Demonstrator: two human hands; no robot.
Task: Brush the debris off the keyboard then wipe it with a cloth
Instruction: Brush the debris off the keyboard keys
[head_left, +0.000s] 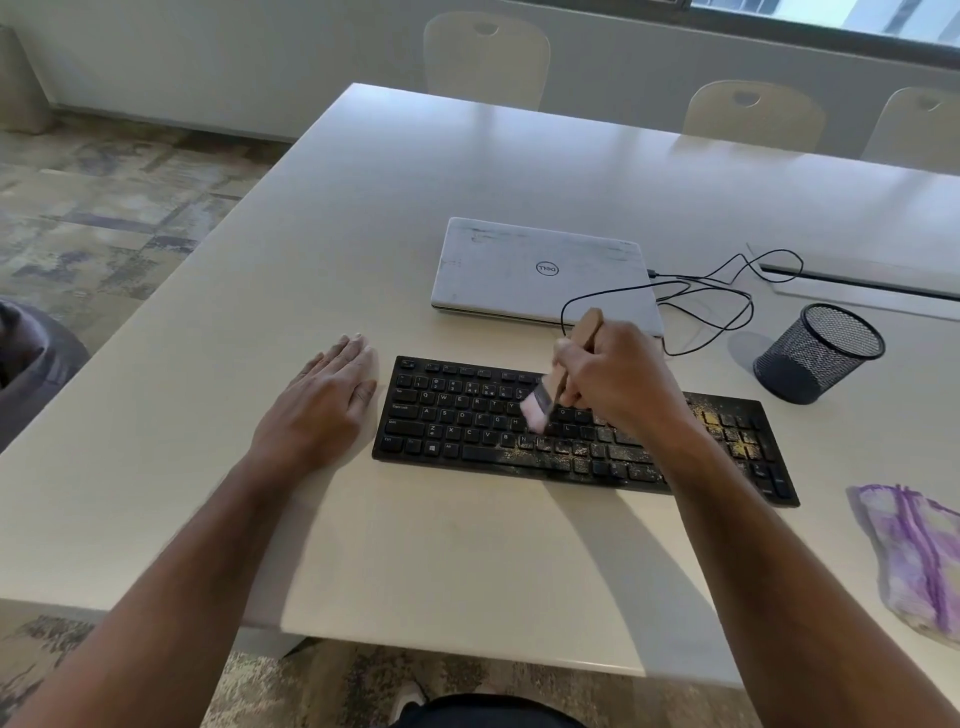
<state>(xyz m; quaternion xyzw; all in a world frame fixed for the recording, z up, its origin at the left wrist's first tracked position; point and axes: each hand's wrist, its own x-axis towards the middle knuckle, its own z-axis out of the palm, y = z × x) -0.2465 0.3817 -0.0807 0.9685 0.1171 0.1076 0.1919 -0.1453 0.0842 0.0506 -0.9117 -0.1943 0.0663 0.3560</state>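
Nearest me, the cloth (919, 556) is lying unused on the tabletop (467, 545) at my right. My left hand (322, 405) is resting flat, fingers straight, just beside the keyboard (452, 426). My right hand (613, 379) is gripping the brush (550, 395), bristles touching the middle keys. Yellow debris (571, 452) is covering the keyboard's right half; brushing too hard, I'm likely flicking grit toward the laptop (535, 270) and its cable (717, 306) beyond, or shoving the unbraced keyboard.

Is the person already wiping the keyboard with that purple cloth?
No, the purple cloth lies untouched on the table right of the keyboard, while the right hand holds a brush over the keys.
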